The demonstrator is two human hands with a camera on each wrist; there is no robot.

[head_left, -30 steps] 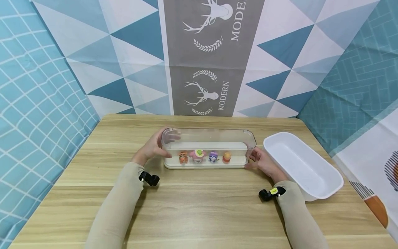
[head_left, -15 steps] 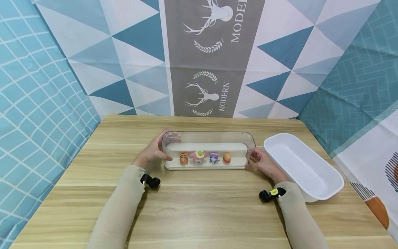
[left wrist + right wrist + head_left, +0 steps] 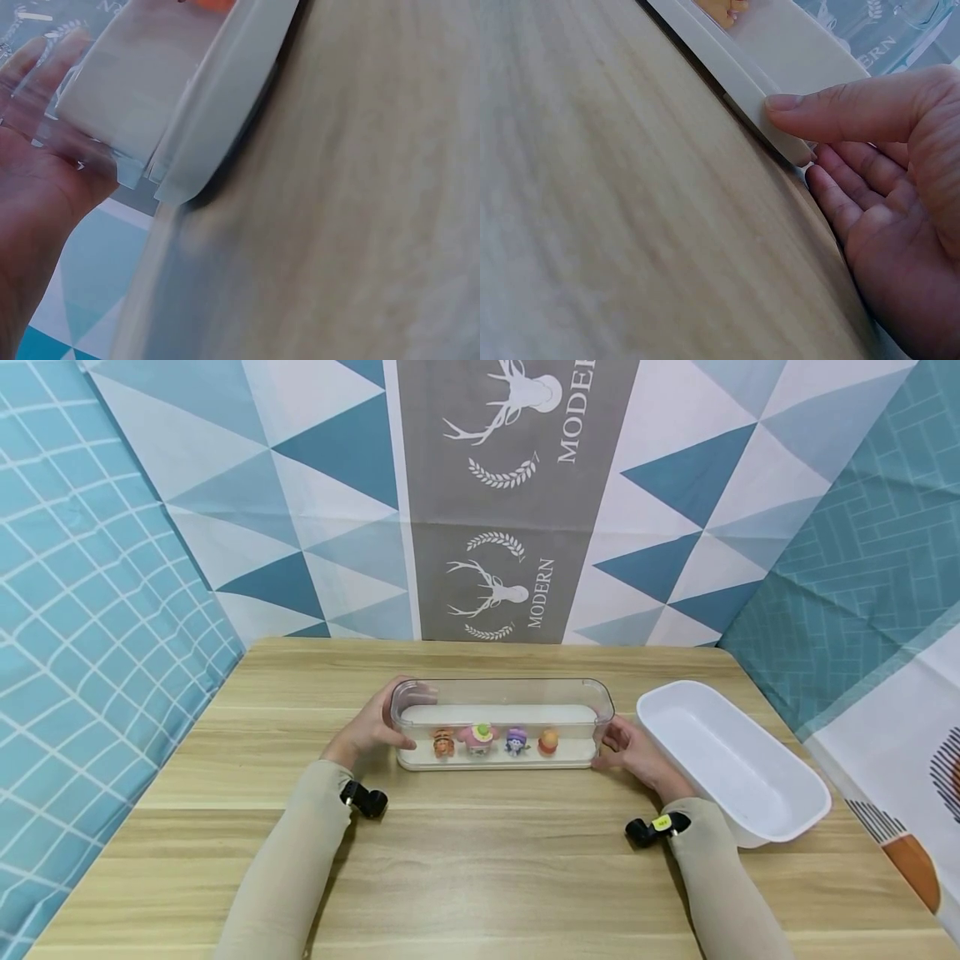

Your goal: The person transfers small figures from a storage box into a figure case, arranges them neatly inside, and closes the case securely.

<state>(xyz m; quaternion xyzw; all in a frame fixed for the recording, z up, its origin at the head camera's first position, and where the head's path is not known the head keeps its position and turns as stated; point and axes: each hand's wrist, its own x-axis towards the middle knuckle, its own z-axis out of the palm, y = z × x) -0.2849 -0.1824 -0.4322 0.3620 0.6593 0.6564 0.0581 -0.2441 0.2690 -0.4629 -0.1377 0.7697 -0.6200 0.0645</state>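
A long display box sits mid-table: a clear cover [image 3: 502,692] stands over a white stepped base [image 3: 495,762]. Inside, in a row, are a striped orange figurine [image 3: 443,743], a pink one [image 3: 478,740], a purple one [image 3: 516,742] and a yellow-and-red one [image 3: 548,742]. My left hand [image 3: 372,724] grips the cover's left end, thumb in front, fingers seen through the plastic in the left wrist view. At the other end, my right hand [image 3: 632,750] holds the base's corner, thumb [image 3: 817,112] pressed on its front edge. Whether the cover is fully seated, I cannot tell.
A white open tub [image 3: 731,760] stands close beside my right wrist, angled on the wooden table [image 3: 480,868]. Patterned cloth [image 3: 487,493] hangs behind the table and along both sides. Both wrists carry small black cameras.
My left hand has brought the clear cover slightly down over the base. My right hand keeps its hold on the base corner, and the figurines stay in place.
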